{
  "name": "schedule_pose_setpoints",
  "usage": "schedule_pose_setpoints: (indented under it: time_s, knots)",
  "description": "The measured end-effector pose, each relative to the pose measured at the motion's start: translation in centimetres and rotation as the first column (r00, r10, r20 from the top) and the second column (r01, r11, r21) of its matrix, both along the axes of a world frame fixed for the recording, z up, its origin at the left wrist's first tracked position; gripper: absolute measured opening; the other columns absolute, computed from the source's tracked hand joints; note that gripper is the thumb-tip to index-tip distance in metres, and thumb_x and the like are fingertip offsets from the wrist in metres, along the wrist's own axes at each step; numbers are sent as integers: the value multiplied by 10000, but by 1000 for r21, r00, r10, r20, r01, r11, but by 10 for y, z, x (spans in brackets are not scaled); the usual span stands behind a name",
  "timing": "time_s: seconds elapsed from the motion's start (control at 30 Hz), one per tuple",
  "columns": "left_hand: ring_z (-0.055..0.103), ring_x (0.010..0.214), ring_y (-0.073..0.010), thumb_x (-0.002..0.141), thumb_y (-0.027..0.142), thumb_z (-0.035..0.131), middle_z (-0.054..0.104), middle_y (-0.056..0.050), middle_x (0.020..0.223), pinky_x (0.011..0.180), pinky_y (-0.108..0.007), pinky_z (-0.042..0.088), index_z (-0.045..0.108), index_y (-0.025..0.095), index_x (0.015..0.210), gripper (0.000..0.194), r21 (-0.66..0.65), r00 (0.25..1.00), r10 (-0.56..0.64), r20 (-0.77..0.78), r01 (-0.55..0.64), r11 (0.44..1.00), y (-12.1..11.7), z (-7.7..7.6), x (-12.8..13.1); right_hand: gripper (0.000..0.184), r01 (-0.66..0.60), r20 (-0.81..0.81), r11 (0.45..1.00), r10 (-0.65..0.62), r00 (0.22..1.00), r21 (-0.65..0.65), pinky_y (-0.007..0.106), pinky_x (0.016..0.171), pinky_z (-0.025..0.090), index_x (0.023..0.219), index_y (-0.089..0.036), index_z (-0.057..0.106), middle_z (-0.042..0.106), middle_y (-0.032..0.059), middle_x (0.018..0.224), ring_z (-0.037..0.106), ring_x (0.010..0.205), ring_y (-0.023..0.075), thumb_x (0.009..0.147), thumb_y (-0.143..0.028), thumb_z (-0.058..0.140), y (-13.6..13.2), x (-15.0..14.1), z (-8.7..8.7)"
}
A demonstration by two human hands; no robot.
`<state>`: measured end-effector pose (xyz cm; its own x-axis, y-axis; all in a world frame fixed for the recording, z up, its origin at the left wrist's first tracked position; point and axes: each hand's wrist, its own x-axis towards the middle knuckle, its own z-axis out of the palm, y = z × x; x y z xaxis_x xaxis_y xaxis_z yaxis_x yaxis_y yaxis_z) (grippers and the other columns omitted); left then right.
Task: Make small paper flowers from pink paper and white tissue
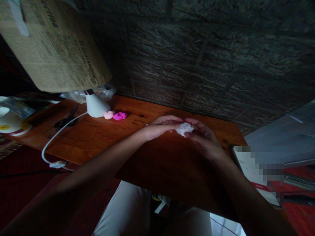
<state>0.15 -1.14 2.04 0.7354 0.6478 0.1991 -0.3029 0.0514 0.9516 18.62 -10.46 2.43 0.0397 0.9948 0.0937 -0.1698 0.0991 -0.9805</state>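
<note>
A small white wad of crumpled paper (185, 129) is held between both hands, above the wooden table. My left hand (162, 127) reaches it from the left, with its thumb against the wad and the fingers stretched along behind; a ring shows on one finger. From the right, my right hand (204, 136) pinches the wad between thumb and fingers. Two similar crumpled wads, one pale pink (109, 114) and one bright magenta (120, 116), lie side by side at the lamp's foot, left of my hands.
A lamp with a newsprint shade (64, 49) and white base (97, 106) stands at the back left. Black scissors (66, 121) lie beside its white cord (48, 139). A white cup (10, 123) is far left. Behind the table (152, 160) rises a brick wall (197, 59).
</note>
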Motion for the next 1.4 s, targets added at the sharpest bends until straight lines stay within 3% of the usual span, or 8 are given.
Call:
schedule_pose_setpoints:
  time_s: [0.1,0.43,0.7,1.4]
  knots:
    - [669,958,-150,702,256,862,750,-74,1052,941,-311,476,757,147,1034,364,-18,999,-28,18,28,999,1,-2,0,501,-10,-43,1000,10,999,-7,355,893,537,1113,-326,723,747,-8,1015,669,917,182,646,-249,885,-1,0,2]
    - [696,877,-148,657,243,890,769,-58,953,917,-315,514,773,139,937,321,-11,1000,1,8,-1,1000,-1,-3,1,478,-46,-39,998,44,998,-45,287,847,513,1103,-338,739,730,-31,984,647,891,146,662,-210,868,-4,-1,4]
    - [712,906,-149,697,236,865,783,-61,995,942,-306,519,787,156,971,296,-3,998,-62,8,63,998,-3,0,-1,463,-49,-30,998,47,998,-42,333,874,526,1083,-339,744,744,-24,977,660,887,168,653,-226,873,-5,-2,6]
    - [693,873,-151,673,280,884,767,-72,968,891,-306,523,762,128,915,311,44,1000,-15,-26,16,999,-6,-2,2,432,-75,97,997,76,992,-11,342,858,551,1074,-314,743,768,-15,1003,698,872,175,671,-284,897,-5,0,2]
